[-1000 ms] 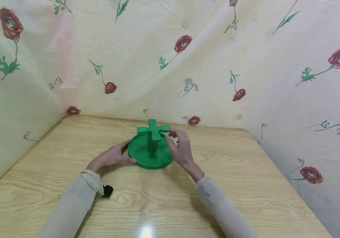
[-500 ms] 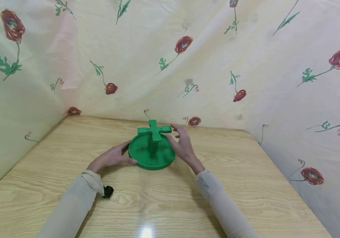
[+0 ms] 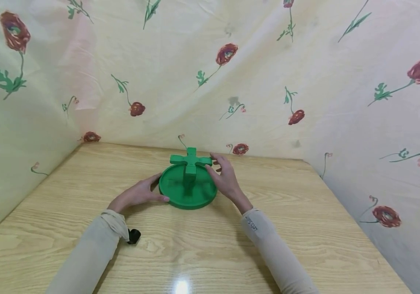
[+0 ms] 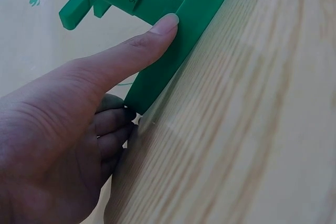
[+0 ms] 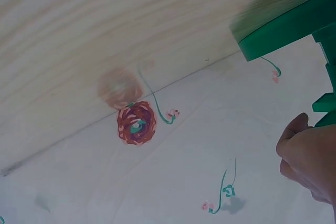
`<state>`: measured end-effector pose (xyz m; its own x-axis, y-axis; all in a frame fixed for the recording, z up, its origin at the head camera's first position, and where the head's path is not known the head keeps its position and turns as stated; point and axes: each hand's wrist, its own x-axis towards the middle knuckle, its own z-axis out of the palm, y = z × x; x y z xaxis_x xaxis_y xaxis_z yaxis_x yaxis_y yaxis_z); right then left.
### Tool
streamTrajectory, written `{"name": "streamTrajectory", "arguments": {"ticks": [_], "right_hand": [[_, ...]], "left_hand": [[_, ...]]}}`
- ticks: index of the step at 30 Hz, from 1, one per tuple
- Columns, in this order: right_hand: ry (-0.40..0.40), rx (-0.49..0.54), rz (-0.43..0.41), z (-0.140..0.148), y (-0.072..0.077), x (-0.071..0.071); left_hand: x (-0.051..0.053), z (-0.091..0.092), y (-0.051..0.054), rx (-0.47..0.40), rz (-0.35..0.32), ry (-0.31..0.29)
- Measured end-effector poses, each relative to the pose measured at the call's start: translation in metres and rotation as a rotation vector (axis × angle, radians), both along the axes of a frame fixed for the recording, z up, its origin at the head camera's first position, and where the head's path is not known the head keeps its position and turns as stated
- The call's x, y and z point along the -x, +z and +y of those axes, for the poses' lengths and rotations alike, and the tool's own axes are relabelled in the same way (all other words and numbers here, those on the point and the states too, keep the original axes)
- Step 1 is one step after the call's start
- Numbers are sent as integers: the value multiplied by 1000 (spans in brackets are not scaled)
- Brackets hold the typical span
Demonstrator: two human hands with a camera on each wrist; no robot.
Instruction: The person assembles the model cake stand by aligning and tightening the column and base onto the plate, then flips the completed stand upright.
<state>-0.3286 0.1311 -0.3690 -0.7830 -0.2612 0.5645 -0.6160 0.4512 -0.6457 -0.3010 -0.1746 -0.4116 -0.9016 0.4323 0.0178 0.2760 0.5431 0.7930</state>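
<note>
A round green dish [image 3: 187,206] sits flat on the wooden table [image 3: 180,253], between the person's two hands, with a green post [image 3: 189,181] standing upright from its middle and a green cross [image 3: 190,160] of four stubby arms on top. The left hand [image 3: 139,193] holds the dish at its left edge: thumb and fingers are parted around the rim, the thumb's tip on the near side of it and the fingers reaching around toward the far side, where their tips are partly hidden. From the left wrist, the thumb lies along the raised side and the bent fingers gather by the lower edge, close to the tabletop. The right hand [image 3: 226,180] is raised over the dish's right side, its thumb and forefinger pinching the end of the cross's right arm, thumb on the near side and forefinger on the far (the right wrist view catches only part of this, so how firmly they press I cannot tell). The dish is shallow, with a low rim all around; inside it are the post and dark patches of shadow on its floor. A small black object [image 3: 134,236] is beside the left sleeve [image 3: 92,249], and a poppy-patterned cloth [image 3: 180,81] hangs behind the table.
</note>
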Motion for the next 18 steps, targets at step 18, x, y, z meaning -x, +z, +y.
{"name": "streamTrajectory", "arguments": {"ticks": [18], "right_hand": [[5,31,-26,3,-2,-14]], "left_hand": [[-1,0,1,7,-6,17]]}}
